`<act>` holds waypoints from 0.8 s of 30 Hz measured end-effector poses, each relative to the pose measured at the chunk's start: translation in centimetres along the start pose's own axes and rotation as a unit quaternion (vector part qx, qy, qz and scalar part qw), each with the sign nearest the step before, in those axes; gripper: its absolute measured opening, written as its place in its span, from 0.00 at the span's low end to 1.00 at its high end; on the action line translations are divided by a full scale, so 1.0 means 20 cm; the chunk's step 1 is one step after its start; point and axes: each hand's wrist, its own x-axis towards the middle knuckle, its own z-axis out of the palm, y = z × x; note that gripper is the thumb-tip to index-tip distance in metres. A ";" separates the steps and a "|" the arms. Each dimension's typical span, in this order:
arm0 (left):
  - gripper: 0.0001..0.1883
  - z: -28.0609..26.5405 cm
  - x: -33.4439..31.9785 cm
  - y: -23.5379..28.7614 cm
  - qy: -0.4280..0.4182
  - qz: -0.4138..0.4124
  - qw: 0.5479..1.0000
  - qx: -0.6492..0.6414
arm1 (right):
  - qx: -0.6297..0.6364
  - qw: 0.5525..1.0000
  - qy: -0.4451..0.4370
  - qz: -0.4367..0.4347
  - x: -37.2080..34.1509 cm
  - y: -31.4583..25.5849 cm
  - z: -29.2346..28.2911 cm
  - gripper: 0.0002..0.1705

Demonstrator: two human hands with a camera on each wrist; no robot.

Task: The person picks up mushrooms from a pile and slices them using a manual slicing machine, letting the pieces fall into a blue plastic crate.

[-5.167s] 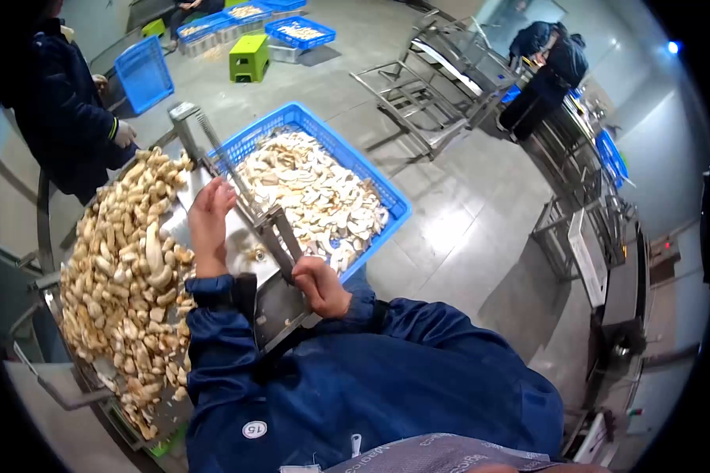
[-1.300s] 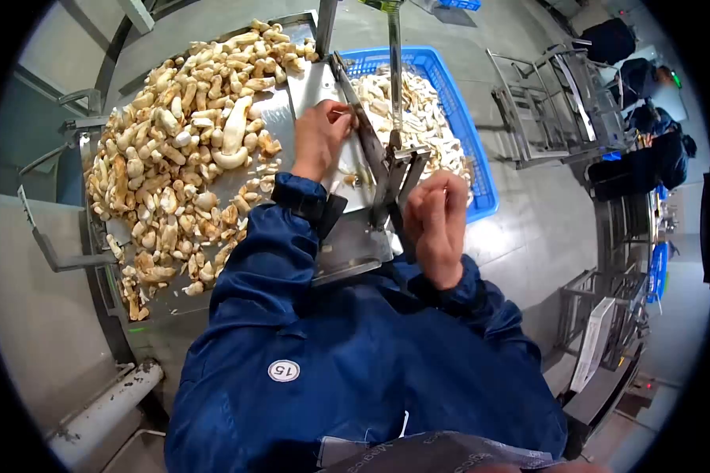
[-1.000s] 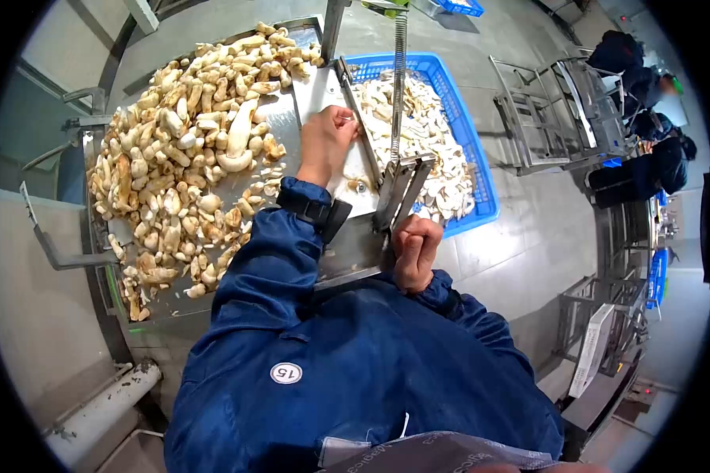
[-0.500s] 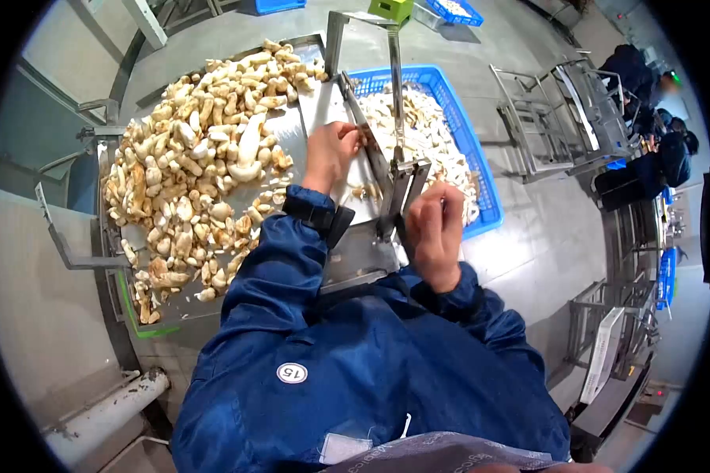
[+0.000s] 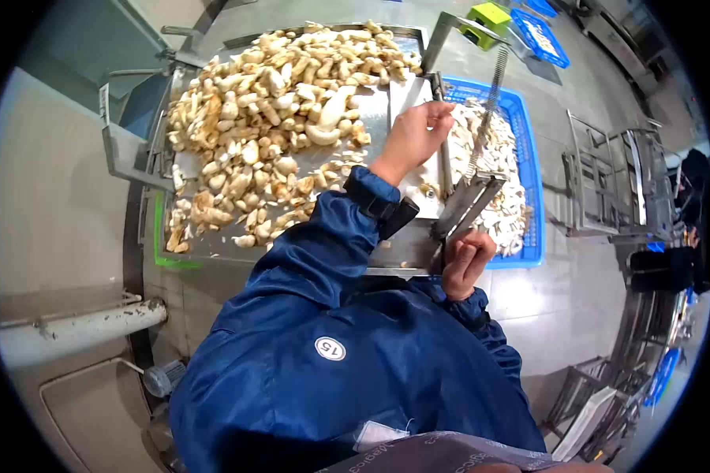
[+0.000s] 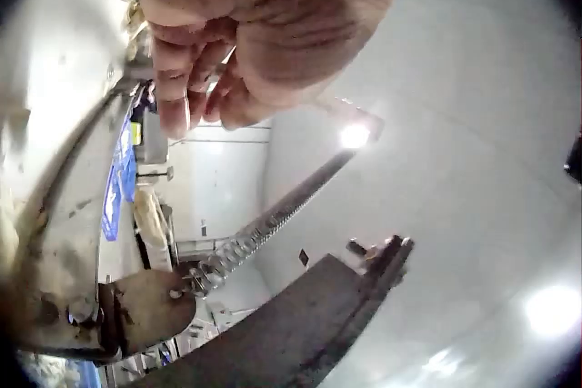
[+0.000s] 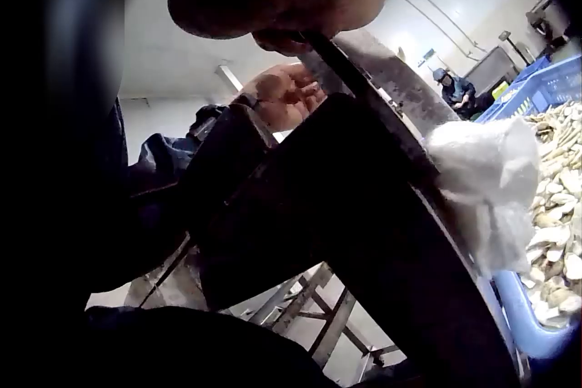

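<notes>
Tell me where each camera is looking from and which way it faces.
Head: worn on the head, facing forward and down at the mushroom pile; blue jacket, left grip and right grip show.
Left wrist: worn there, facing a coil spring; the left grip shows close up.
Right wrist: worn there, facing a dark frame and blue crate; both grips show.
Head and left wrist share the coil spring.

- The mushroom pile [image 5: 276, 102] lies on the surface [image 5: 376, 118], left of both my grips.
- The plate [image 5: 403, 96] sits between the pile and the crate [image 5: 535, 197].
- My left grip [image 5: 416, 138] is over the plate, left of the lever [image 5: 469, 206].
- My right grip [image 5: 467, 264] is at the lever's near end.
- Slices [image 5: 506, 217] lie in the crate.
- Far behind the crate stands a stool [image 5: 487, 22].
- A rack [image 5: 607, 232] stands farther right.
</notes>
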 end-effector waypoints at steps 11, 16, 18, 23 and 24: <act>0.09 -1.11 -0.47 0.18 0.010 -0.057 0.865 0.499 | 0.012 0.999 -0.027 -0.024 0.02 0.01 -0.01 0.08; 0.09 -1.09 -0.54 0.13 0.006 -0.072 0.829 0.554 | 0.027 0.999 -0.034 -0.021 0.01 0.03 -0.03 0.06; 0.11 -1.06 -0.49 0.11 0.059 -0.047 0.832 0.550 | 0.023 0.999 -0.030 -0.019 0.01 0.02 -0.03 0.06; 0.21 -1.07 -0.21 0.07 0.182 0.035 0.807 0.560 | 0.001 1.000 -0.030 -0.009 0.01 0.01 -0.03 0.07; 0.25 -1.05 -0.15 0.11 0.182 -0.042 0.813 0.552 | 0.006 1.000 -0.028 -0.006 0.01 0.02 -0.03 0.07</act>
